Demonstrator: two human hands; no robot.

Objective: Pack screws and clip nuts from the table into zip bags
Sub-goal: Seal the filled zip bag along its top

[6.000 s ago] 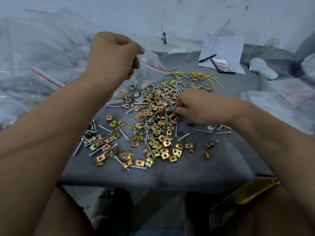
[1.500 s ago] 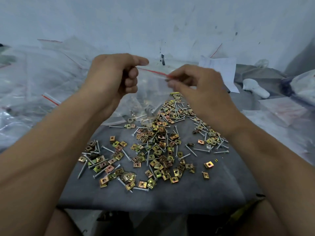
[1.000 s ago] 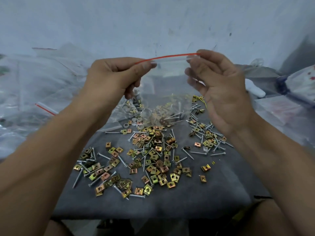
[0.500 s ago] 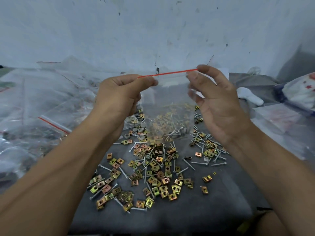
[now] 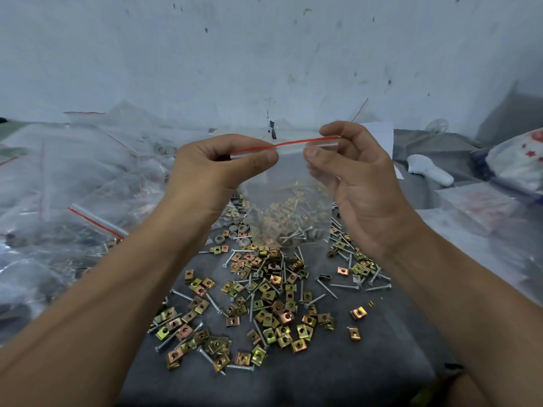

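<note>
The grey-covered table (image 5: 367,362) carries a wide scatter of brass-coloured clip nuts (image 5: 264,315) mixed with silver screws (image 5: 324,287), so by my reckoning most of the packing is not yet done. To the left lies a heap of filled clear bags (image 5: 73,201) with red strips, which suggests a good many are already packed, though what they hold is hard to make out. Above the scatter, a zip bag (image 5: 289,207) hangs in the air between both hands, with a small load of screws and what look like clip nuts settled at its bottom. The left hand (image 5: 214,168) pinches the bag's red-lined top edge between thumb and curled fingers; the right hand (image 5: 352,171) pinches the same strip further along, its other fingers loosely spread. I judge the seal is being pressed closed, though I cannot tell whether it is fully shut. This bag looks nearly finished; the pile below awaits more bags.
</note>
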